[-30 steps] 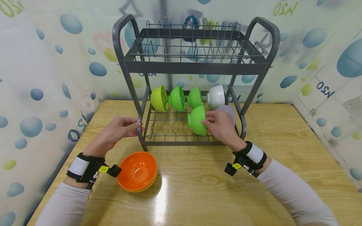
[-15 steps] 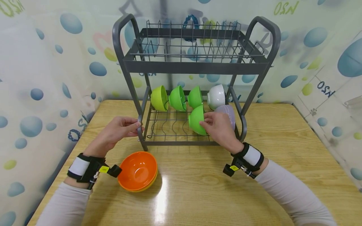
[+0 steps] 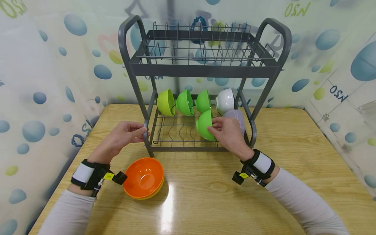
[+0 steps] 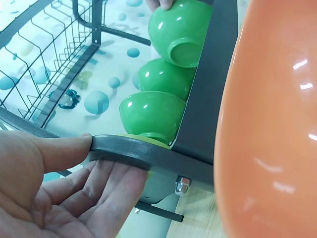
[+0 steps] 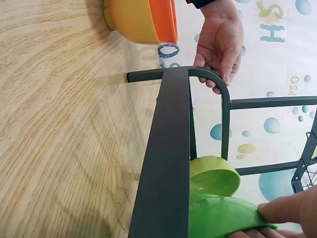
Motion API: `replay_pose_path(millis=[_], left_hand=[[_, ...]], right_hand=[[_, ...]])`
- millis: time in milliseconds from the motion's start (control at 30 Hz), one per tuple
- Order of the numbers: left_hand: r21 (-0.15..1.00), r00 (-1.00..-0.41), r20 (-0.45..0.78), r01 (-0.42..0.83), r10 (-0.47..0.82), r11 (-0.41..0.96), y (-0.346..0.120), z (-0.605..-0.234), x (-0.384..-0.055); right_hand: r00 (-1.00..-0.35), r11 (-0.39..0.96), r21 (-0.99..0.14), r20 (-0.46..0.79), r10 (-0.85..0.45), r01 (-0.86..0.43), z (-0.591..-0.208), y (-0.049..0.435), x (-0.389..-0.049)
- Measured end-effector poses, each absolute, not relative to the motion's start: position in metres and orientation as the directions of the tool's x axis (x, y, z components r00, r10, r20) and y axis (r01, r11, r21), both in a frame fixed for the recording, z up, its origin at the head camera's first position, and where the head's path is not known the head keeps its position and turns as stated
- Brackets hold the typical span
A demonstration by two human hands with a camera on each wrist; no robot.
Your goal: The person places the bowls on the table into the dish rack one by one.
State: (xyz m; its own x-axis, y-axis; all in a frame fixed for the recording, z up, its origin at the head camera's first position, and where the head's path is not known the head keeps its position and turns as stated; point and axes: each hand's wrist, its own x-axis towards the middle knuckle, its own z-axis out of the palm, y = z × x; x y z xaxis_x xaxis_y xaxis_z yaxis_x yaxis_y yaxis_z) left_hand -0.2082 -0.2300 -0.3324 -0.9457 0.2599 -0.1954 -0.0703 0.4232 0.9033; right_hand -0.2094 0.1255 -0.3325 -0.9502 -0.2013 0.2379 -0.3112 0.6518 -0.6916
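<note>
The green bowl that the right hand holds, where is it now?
In the head view, the green bowl is just right of centre, at the front of the lower tier of the rack, left of the lavender bowl.

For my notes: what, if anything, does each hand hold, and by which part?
The right hand pinches the front green bowl by its rim; the left hand holds the rack by its side bar.

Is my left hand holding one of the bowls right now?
No, your left hand is gripping the grey rack's side bar, with no bowl in its grasp.
</note>
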Motion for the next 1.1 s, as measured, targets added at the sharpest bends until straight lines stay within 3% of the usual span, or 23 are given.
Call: replay_pose_path(millis=[467, 633, 800, 1100], left_hand=[[0.904, -0.944, -0.194, -0.066, 0.266, 0.423, -0.229, -0.332, -0.207], [0.897, -0.945, -0.196, -0.065, 0.263, 0.436, -0.230, -0.333, -0.208], [0.898, -0.944, -0.196, -0.066, 0.263, 0.434, -0.229, -0.333, -0.209], [0.897, -0.944, -0.206, -0.077, 0.256, 0.435, -0.229, -0.333, -0.209]], right_hand=[[-0.945, 0.669, -0.668, 0.205, -0.253, -0.324, -0.326, 0.134, -0.204], [-0.925, 0.674, -0.636, 0.297, -0.235, -0.376, -0.313, 0.145, -0.198], [-0.901, 0.686, -0.604, 0.393, -0.186, -0.405, -0.303, 0.164, -0.189], [-0.899, 0.729, -0.616, 0.439, 0.004, -0.298, -0.301, 0.215, -0.177]])
